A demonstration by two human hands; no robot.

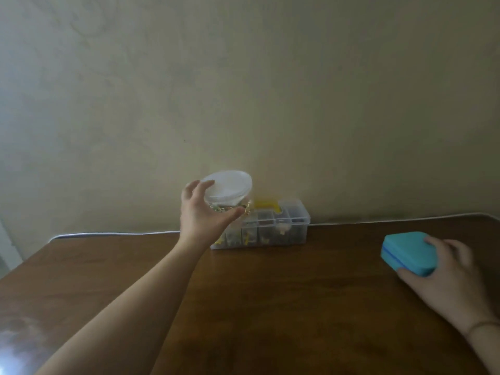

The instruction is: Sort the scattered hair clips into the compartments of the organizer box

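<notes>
Two hands are busy in the head view, and neither has begun sorting. The left hand [201, 212] reaches far forward and grasps a clear round tub [228, 193] with a white lid, thumb low on its side and fingers up against the lid's edge; the tub is tilted and lifted, in front of the left end of the organizer box [284, 228]. Small gold and pale pieces show through the tub's wall, probably the hair clips [244, 209], though they are too blurred to name with certainty. The organizer box stands on the wooden table [243, 307] against the wall, a clear box split into a row of compartments, with a yellow part at its back; a few compartments already hold small yellowish and pale bits, but what they are cannot be told. The right hand [449, 269] curls round a closed turquoise case [405, 253] near the table's right edge, fingers on its far side and thumb under its near corner. A white cord [116, 234] runs along the table's back edge. No clips lie loose on the table, so I judge the task to be at its very start: the tub's lid looks to be on, its contents have to come out, and nearly all the sorting into compartments is left.
</notes>
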